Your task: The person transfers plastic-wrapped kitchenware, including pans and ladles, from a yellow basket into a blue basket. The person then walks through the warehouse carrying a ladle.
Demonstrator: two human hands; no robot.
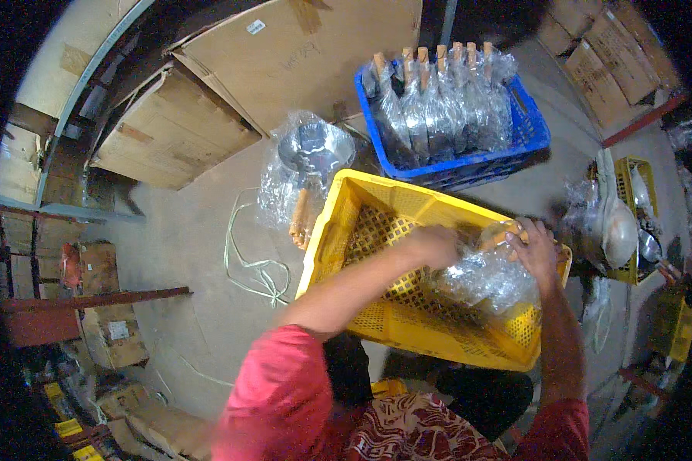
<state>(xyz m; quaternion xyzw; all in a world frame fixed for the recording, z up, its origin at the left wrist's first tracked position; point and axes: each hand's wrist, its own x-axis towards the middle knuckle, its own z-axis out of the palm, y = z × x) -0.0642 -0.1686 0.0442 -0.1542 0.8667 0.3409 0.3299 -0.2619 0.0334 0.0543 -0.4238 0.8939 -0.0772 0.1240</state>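
Inside the yellow crate (407,195) lies a plastic-wrapped bundle (488,278) with shiny metal showing through and a wooden handle (500,234) at its far side. My right hand (532,247) is closed round that handle at the crate's right end. Blurred by motion, my left hand (432,246) is curled into a fist at the bundle's left edge; whatever its fingers hold is hidden. Beyond the yellow crate, a blue crate (469,170) holds several plastic-wrapped metal pans (446,115) standing with their wooden handles up.
Left of the yellow crate, wrapped metal pans (315,150) with wooden handles lie on the floor beside a loose pale strap (254,269). Large cardboard boxes (292,61) stand behind. Another yellow crate (630,173) with wrapped items is at the right. Shelving (84,92) runs along the left.
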